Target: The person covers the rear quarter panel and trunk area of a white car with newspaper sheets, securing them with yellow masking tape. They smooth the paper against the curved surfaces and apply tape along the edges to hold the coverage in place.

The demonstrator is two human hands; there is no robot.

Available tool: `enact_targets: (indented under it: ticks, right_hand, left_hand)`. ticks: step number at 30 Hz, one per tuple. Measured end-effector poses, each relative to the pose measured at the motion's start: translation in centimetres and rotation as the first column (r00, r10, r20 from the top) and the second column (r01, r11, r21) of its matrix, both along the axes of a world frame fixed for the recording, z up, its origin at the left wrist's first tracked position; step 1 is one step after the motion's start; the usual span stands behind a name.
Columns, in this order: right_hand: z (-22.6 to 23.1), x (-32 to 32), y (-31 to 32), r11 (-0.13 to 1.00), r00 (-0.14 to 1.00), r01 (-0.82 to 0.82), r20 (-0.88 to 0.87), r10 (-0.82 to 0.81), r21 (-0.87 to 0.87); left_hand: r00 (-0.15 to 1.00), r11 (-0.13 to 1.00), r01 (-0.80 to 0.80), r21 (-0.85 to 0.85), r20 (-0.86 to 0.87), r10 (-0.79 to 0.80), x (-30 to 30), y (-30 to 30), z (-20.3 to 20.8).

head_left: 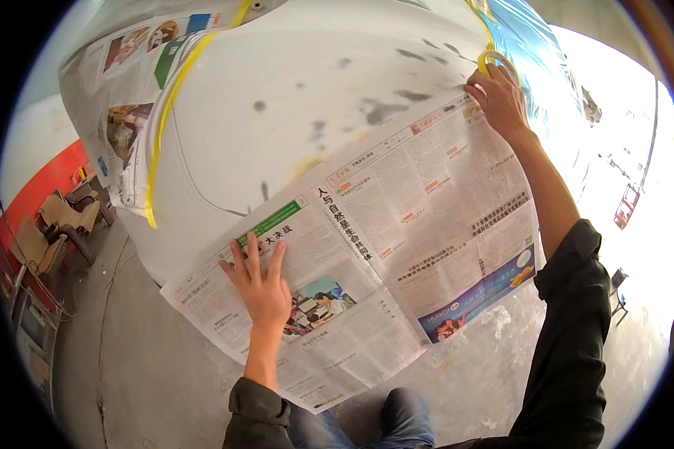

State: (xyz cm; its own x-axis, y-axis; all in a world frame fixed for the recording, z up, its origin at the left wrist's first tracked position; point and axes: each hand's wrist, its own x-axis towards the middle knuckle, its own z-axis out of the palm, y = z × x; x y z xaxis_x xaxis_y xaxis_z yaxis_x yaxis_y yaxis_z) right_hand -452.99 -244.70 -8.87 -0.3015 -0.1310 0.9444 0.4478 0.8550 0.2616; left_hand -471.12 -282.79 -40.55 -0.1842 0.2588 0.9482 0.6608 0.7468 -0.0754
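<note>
A wide newspaper sheet [352,299] lies slanting against the lower part of a pale car body panel [232,97], its bottom edge hanging above my legs. Flat on its left half, fingers spread, my left hand [260,288] presses the paper. At the sheet's upper right corner, my right hand [502,101] grips a roll of yellow masking tape [494,61]. The fingertips of that hand also touch the paper's edge there. Dark grey patches [382,112] mark the panel above the sheet.
More newspaper [127,112] covers the left side, edged by a yellow tape strip [156,157]. Blue plastic film [535,52] drapes the right side. Brown chairs [67,213] stand by a red wall [45,191] at left. A small stand [618,288] is on the floor at right.
</note>
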Motion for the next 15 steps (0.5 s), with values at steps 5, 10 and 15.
enact_targets:
  ticks: [5,10,15]
  right_hand:
    - [-4.2,-3.8,-9.7,0.804,0.796,-0.592,-0.119,0.593,0.046]
    - [-12.0,-7.6,-27.5,-0.136,-0.33,-0.344,-0.017,0.944,-0.929]
    - [-15.5,-13.3,-28.0,-0.315,-0.392,0.243,-0.39,0.833,-0.917]
  left_hand:
    - [0.998,0.993,-0.042,0.107,0.05,0.036,1.7,0.0,-0.6]
    - [0.949,0.984,-0.139,0.115,0.299,0.099,4.5,-3.9,-0.3]
    - [0.945,0.901,-0.009,0.434,0.299,-0.135,4.8,-7.4,-1.8]
